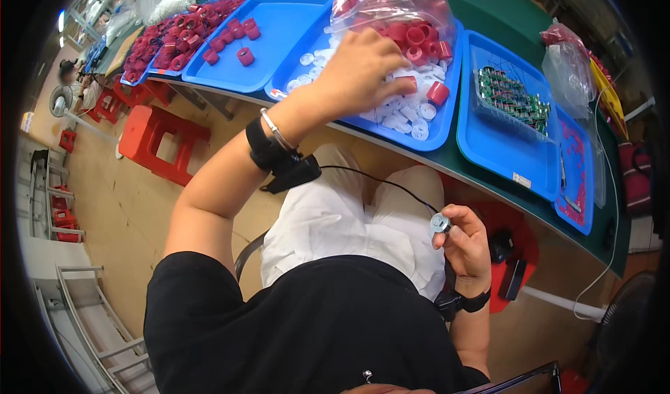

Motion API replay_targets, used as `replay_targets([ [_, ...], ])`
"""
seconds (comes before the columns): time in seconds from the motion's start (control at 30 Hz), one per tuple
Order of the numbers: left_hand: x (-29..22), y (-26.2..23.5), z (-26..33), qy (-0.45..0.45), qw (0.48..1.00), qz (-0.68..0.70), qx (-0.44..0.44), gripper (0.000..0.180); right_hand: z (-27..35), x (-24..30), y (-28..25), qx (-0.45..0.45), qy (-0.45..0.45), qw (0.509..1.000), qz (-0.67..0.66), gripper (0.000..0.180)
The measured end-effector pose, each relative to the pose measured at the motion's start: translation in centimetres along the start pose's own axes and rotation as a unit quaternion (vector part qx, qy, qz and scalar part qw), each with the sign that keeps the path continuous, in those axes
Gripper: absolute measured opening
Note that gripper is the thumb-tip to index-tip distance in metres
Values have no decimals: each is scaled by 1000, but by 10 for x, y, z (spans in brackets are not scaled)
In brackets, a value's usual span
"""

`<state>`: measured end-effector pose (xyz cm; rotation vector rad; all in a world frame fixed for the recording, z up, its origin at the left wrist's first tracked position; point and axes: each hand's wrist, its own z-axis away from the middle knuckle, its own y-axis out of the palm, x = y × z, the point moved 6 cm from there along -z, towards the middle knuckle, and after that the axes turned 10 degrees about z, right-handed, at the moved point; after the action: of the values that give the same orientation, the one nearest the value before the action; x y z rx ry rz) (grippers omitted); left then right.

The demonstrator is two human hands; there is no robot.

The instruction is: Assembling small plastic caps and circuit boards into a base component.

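My left hand (359, 69) reaches into a blue tray (447, 125) and rests among small white caps (408, 115) and red rings (437, 92); its fingers curl down onto the pile, and what they hold is hidden. My right hand (466, 244) is raised above my lap, away from the table. It pinches a small white round cap (440, 221) between thumb and fingers. A clear bag of red rings (391, 3) leans at the back of the same tray. Both wrists wear black bands.
Blue trays line the green table (488, 184): one with a few red rings (244, 45), one heaped with red rings (174, 38), one with a clear box of green circuit boards (513, 97). Red stools (160, 143) stand on the floor at left.
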<state>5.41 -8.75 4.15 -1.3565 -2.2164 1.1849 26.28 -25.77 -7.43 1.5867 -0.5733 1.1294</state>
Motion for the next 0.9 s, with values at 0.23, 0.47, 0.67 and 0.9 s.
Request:
replay_targets([
  [0.23,-6,22,4,-14,998,-8,64,24,2,-6,0,-47,-3,999,-22,27],
  [0.47,1,35,-4,-16,999,-24,26,25,3,-3,8,-28,4,999,22,27],
  [0.67,-26,-6,-7,-59,979,180,-75,20,6,-1,5,-31,2,999,41,20],
  [0.9,-100,10,75,-252,780,573,5,27,-1,1,6,-86,1,996,38,18],
])
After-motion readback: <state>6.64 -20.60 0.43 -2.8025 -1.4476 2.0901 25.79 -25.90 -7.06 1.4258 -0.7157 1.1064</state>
